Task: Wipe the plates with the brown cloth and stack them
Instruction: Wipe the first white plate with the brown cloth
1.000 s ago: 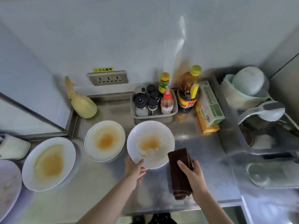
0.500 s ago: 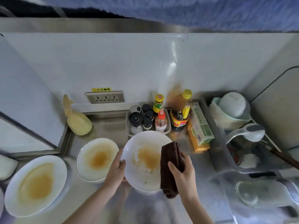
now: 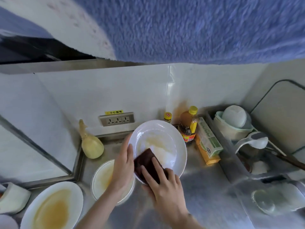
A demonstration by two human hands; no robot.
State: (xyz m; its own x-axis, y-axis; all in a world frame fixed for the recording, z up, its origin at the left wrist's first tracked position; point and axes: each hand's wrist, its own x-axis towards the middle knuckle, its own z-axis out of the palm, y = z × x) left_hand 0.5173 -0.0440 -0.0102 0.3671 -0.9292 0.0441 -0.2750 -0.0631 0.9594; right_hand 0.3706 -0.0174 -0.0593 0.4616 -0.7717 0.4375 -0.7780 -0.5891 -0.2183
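The right hand (image 3: 165,187) lies flat on the folded brown cloth (image 3: 148,162), its fingers stretched out straight and pressing the cloth against the near part of a white plate (image 3: 165,134). The left hand (image 3: 123,164) grips that plate by its left rim, thumb over the inner face and the other fingers hidden behind it, holding the plate lifted and tilted toward the camera above the steel counter (image 3: 206,195). A pale yellowish smear remains across the middle of the held plate, just beyond the cloth. Directly below the left hand and wrist, a second white plate (image 3: 102,180) rests on the counter with an orange-brown stain in its centre; it is partly covered by the forearm. Further left, near the lower corner, a larger white plate (image 3: 49,207) lies flat with a broad orange stain. Behind the plates, a cream-coloured gourd-shaped object (image 3: 90,144) leans by the wall under a triple socket strip (image 3: 116,119). To the right of the held plate stand a brown sauce bottle with a yellow cap (image 3: 188,128), a smaller yellow-capped bottle (image 3: 167,117) and a green-and-white box (image 3: 208,139) lying on an orange box (image 3: 208,156). At the far right a rack holds an upturned white bowl (image 3: 234,116) and a ladle (image 3: 254,142). Blue fuzzy fabric (image 3: 206,27) fills the top of the view.
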